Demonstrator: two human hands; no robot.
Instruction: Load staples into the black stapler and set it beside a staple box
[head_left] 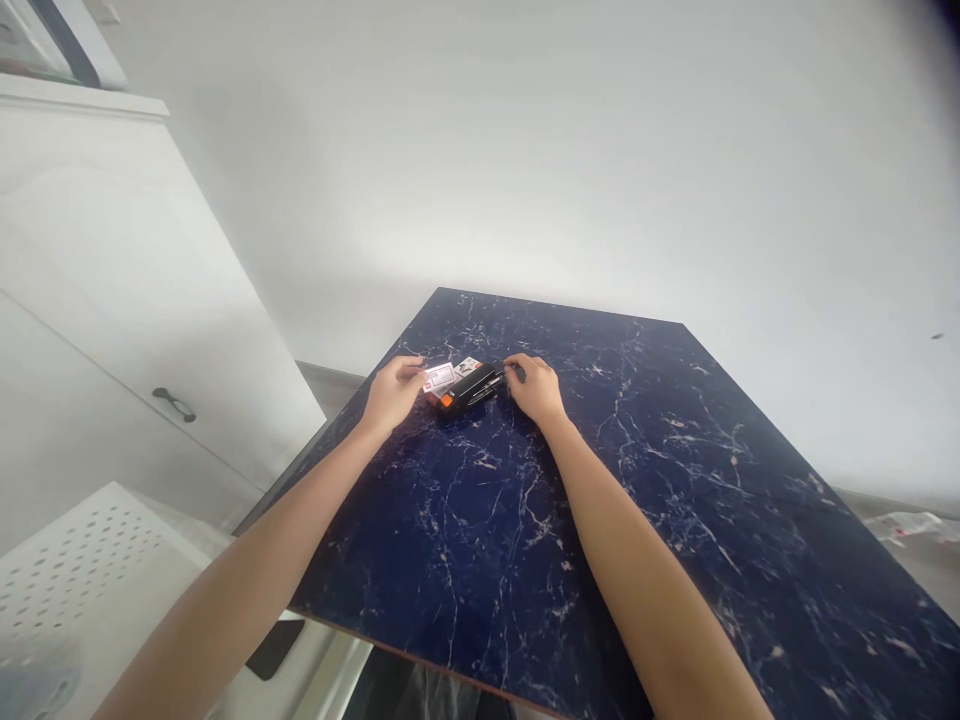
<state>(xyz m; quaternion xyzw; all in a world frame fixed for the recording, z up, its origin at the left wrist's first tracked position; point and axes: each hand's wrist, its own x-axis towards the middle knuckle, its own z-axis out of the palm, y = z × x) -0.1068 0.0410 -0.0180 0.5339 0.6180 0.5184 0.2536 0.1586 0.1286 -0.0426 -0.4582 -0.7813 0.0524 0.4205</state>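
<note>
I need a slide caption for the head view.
Left hand at a card or box, right hand at a black stapler, on a blue table.

In front of me a black stapler-like tool (471, 388) lies slantwise on the worktop (480, 560), nearer its far and left edges than the near and right ones. Its orange-marked end points toward the near-left; the other end meets my right hand (534, 385). In my left hand (395, 388) I pinch a small white-and-red packet (439, 377) just beside it. Behind the tool a white printed piece (468, 366) shows, partly covered.
</note>
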